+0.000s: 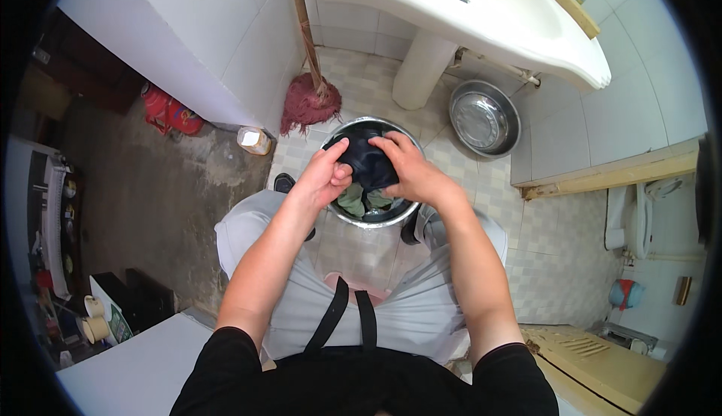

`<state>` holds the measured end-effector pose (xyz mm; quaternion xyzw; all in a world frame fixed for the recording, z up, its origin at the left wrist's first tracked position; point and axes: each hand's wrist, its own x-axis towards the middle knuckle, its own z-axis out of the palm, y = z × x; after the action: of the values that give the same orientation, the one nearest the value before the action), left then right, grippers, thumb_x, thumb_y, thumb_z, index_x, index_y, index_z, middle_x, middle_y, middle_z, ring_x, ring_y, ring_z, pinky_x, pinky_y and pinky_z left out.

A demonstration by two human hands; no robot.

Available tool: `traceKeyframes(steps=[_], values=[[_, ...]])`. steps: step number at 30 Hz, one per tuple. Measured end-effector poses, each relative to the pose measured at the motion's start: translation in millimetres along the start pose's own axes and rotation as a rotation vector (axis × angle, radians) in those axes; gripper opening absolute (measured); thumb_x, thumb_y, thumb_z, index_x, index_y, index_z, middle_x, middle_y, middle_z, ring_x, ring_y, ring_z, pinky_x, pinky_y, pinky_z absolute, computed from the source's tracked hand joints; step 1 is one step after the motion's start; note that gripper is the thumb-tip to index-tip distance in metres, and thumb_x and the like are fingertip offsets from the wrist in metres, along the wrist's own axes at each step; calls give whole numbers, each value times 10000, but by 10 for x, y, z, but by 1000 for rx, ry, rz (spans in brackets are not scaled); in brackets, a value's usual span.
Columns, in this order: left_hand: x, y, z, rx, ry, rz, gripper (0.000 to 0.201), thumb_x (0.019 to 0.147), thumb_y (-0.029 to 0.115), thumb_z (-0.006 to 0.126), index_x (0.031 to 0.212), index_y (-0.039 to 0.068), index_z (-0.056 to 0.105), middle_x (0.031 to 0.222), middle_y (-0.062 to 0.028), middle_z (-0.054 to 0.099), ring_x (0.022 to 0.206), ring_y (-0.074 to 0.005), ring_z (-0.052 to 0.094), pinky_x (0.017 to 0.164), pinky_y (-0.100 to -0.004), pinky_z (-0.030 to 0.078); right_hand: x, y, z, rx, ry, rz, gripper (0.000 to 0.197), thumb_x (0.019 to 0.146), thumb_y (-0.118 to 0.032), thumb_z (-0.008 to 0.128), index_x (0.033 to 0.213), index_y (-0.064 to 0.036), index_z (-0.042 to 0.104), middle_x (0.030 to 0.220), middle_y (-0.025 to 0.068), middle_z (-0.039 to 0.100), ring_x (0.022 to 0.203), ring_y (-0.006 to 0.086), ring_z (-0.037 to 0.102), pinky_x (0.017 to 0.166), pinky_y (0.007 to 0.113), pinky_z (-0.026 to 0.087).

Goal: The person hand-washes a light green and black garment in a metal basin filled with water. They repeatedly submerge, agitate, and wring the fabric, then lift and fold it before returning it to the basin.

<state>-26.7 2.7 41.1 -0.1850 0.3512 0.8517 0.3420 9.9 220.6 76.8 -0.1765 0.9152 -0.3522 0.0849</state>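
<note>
Between my knees stands a round metal basin with wet clothes in it. Both hands hold up a dark navy cloth garment over the basin. My left hand has its fingers curled round the garment's left side, thumb on top. On the right side, my right hand grips the same cloth, its thumb lower and fingers at the upper edge. Below the navy cloth, a grey-green garment shows in the basin. The rest of the basin's contents is hidden by the cloth and my hands.
A red mop leans by the wall. Beyond the basin rises a white pedestal sink. A second metal basin rests on the tiles at right. Left stand a jar and red jugs. A pink stool is under me.
</note>
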Motion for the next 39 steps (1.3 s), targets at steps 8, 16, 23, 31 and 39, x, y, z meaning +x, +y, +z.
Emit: traceKeyframes(steps=[8,16,23,31,39], values=[[-19,68,37,3,-39,-25,253,1013,329,539,972,79,551,665,-2,556,474,-60,458,379,-191,316,208,78,-100,258,416,-89,189,858,1,573,1030,-6,651,956,100,665,920,215,635,844,316,494],[-11,87,-36,282,-71,120,345,1026,350,494,1142,33,565,1066,-103,678,674,-92,593,506,-202,438,222,216,-161,476,547,304,208,888,-183,630,938,18,616,766,101,650,720,160,604,686,318,494],[-113,34,151,513,-6,107,472,1011,440,499,1241,29,527,1164,-111,612,766,-147,648,619,-263,512,248,225,27,326,345,297,193,881,-182,632,961,-5,625,775,50,636,707,122,574,646,292,479],[-168,-125,243,698,-172,-5,470,988,422,558,1273,56,477,1134,-99,625,842,-175,706,554,-254,573,255,160,249,388,174,257,268,865,-248,628,993,-13,637,851,169,671,805,304,651,746,384,506],[-67,-106,176,717,-188,-63,361,969,299,610,1213,56,500,1073,-87,649,741,-158,698,533,-248,559,259,72,135,334,130,231,338,979,-303,576,862,9,630,690,45,581,663,119,511,625,313,453]])
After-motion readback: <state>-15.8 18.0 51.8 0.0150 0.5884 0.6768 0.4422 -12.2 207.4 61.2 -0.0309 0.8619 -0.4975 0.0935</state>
